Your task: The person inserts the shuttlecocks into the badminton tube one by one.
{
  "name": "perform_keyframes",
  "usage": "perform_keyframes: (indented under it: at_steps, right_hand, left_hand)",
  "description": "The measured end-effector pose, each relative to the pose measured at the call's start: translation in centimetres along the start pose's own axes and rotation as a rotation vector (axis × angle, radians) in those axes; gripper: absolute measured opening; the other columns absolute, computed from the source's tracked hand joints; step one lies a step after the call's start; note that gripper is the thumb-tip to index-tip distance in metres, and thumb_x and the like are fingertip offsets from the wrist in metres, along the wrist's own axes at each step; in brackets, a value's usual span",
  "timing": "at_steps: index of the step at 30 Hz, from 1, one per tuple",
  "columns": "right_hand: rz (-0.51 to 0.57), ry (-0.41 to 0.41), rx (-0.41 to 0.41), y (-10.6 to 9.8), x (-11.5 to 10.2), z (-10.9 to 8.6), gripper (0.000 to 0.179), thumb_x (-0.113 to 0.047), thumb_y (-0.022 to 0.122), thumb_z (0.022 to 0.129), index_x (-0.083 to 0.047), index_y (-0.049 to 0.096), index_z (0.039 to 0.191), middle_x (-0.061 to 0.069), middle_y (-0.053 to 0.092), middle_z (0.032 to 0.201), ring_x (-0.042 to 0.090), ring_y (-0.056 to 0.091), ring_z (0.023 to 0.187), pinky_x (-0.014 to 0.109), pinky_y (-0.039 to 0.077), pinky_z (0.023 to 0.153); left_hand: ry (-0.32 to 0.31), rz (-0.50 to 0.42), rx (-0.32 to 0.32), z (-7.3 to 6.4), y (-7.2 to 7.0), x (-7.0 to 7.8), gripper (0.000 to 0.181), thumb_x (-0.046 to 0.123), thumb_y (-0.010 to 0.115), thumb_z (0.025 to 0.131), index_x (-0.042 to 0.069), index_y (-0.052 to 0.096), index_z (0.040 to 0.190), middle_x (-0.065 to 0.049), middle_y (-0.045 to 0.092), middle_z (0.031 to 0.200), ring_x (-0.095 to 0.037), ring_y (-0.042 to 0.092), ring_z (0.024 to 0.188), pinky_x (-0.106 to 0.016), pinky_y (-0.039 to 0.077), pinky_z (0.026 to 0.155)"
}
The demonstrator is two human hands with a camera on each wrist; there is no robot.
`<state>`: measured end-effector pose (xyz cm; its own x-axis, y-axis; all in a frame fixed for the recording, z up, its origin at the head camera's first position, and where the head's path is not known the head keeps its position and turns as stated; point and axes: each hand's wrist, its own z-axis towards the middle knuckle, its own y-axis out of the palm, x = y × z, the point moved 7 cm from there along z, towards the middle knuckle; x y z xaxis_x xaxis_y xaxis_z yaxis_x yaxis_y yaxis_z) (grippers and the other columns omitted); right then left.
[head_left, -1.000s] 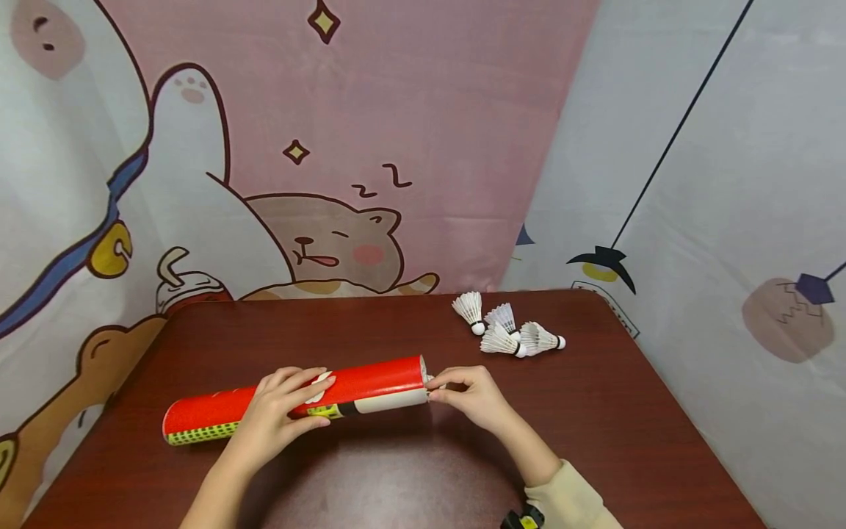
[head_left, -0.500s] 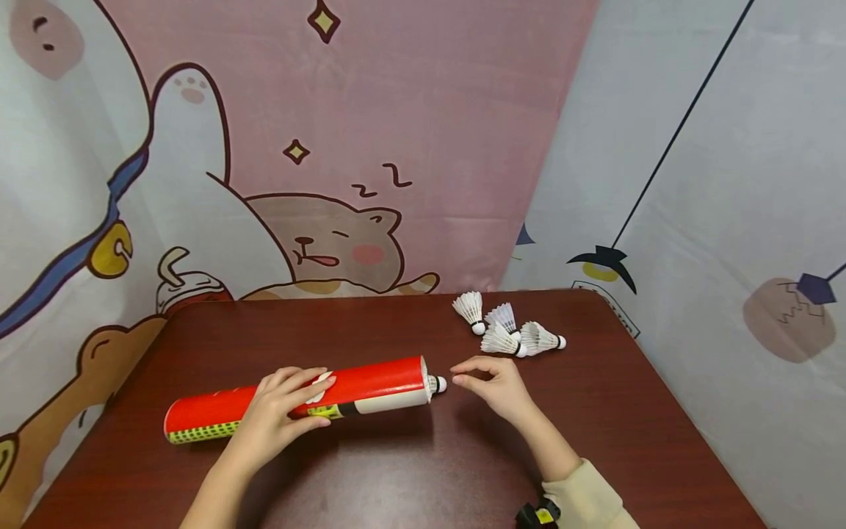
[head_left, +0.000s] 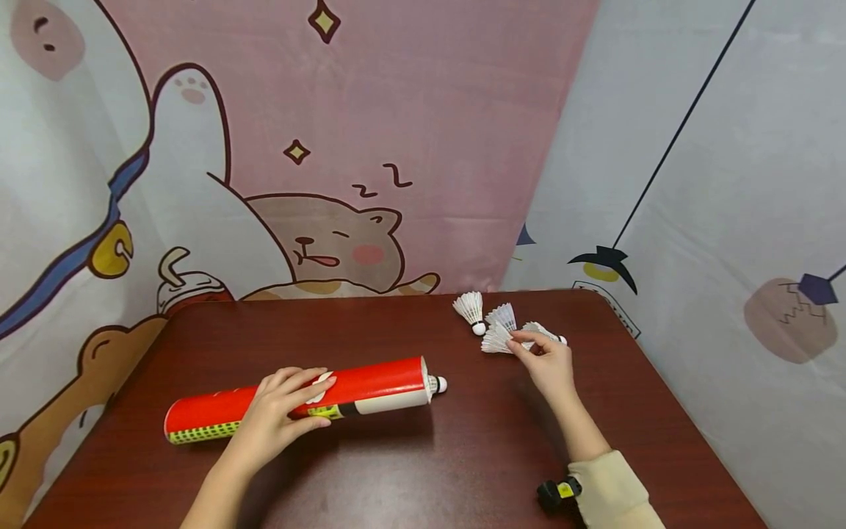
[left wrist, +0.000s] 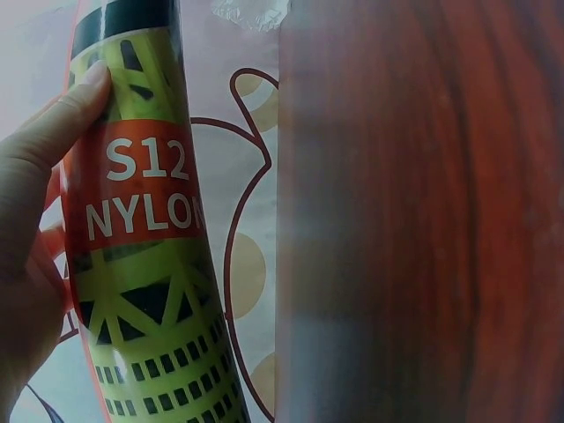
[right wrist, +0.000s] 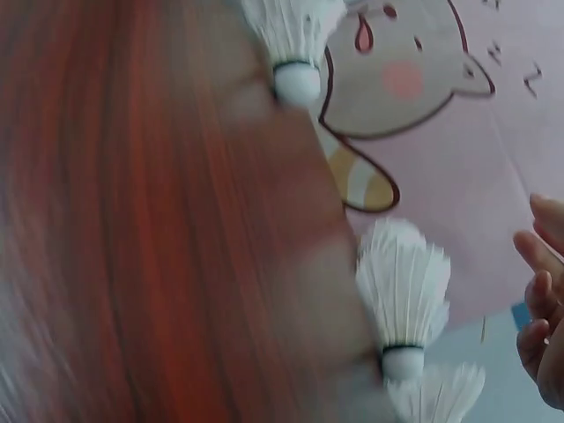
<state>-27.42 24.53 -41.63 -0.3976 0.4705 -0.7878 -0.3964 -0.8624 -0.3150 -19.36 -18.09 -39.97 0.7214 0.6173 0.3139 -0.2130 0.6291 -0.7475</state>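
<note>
My left hand (head_left: 280,408) grips a red shuttlecock tube (head_left: 383,375), thumb along its near side. In the left wrist view the tube (left wrist: 145,194) shows yellow-green patterning and "S12 NYLON" lettering. A shuttlecock (head_left: 438,384) sits partly inside the tube's right end, its white cork outward. My right hand (head_left: 548,364) is over the shuttlecock group, thumb and index fingertips overlapping the front shuttlecock (head_left: 496,339). In the right wrist view the fingers (right wrist: 533,256) stand apart from the feathered shuttlecocks (right wrist: 405,282).
More shuttlecocks lie at the back right: one (head_left: 469,310) on the left, one (head_left: 504,314) behind, one (head_left: 537,330) partly hidden by my hand. The brown wooden table (head_left: 396,470) ends at a cartoon-printed cloth (head_left: 429,184). A black device (head_left: 558,494) is at my right wrist.
My right hand has let go of the shuttlecock at the tube's mouth and moved right and back to the shuttlecock group. My left hand and the tube have stayed nearly still.
</note>
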Motion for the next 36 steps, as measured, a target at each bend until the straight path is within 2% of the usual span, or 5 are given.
perform_keyframes:
  at_steps: [6, 12, 24, 32, 36]
  right_hand:
    - [-0.095, 0.052, 0.133, -2.5, 2.5, 0.6, 0.022, -0.007, 0.082, 0.076, -0.005, 0.076, 0.097, 0.009, 0.07, 0.086, 0.007, 0.047, 0.054, 0.016, 0.035, 0.048]
    - [-0.188, 0.101, 0.17, -3.3, 4.2, 0.9, 0.031, -0.013, 0.084, 0.075, -0.006, 0.074, 0.103, 0.01, 0.067, 0.092, 0.018, 0.051, 0.058, 0.015, 0.036, 0.052]
    - [-0.253, 0.275, 0.104, -2.8, 7.3, 0.9, 0.044, -0.026, 0.083, 0.076, -0.008, 0.07, 0.114, 0.009, 0.059, 0.109, 0.017, 0.05, 0.067, 0.019, 0.037, 0.056]
    - [-0.327, 0.275, 0.072, -2.6, 8.0, 0.9, 0.043, -0.024, 0.082, 0.077, -0.006, 0.069, 0.114, 0.012, 0.059, 0.113, 0.02, 0.05, 0.075, 0.029, 0.038, 0.063]
    - [-0.365, 0.251, 0.081, -2.8, 8.0, 0.8, 0.039, -0.02, 0.082, 0.076, -0.006, 0.071, 0.111, 0.012, 0.06, 0.111, 0.02, 0.051, 0.074, 0.03, 0.038, 0.063]
  left_hand:
    - [0.012, -0.002, 0.013, 0.1, -0.1, 0.2, 0.069, 0.027, 0.087, 0.065, 0.021, 0.063, 0.129, -0.006, 0.06, 0.127, -0.023, 0.047, 0.112, -0.045, 0.03, 0.091]
    - [-0.011, -0.008, -0.008, 0.1, -0.1, 0.0, 0.068, 0.029, 0.086, 0.066, 0.022, 0.063, 0.13, -0.006, 0.059, 0.128, -0.022, 0.046, 0.113, -0.044, 0.029, 0.093]
    - [-0.003, -0.003, 0.002, 0.1, 0.0, 0.1, 0.069, 0.026, 0.088, 0.064, 0.022, 0.064, 0.129, -0.004, 0.059, 0.128, -0.021, 0.047, 0.112, -0.044, 0.03, 0.092]
    - [0.038, 0.008, 0.038, 0.2, -0.3, 0.6, 0.07, 0.023, 0.088, 0.062, 0.02, 0.064, 0.128, 0.0, 0.059, 0.128, -0.023, 0.049, 0.109, -0.045, 0.031, 0.089]
    - [0.027, -0.001, 0.026, 0.2, -0.2, 0.5, 0.071, 0.021, 0.089, 0.062, 0.02, 0.064, 0.129, 0.0, 0.059, 0.128, -0.022, 0.048, 0.109, -0.044, 0.031, 0.089]
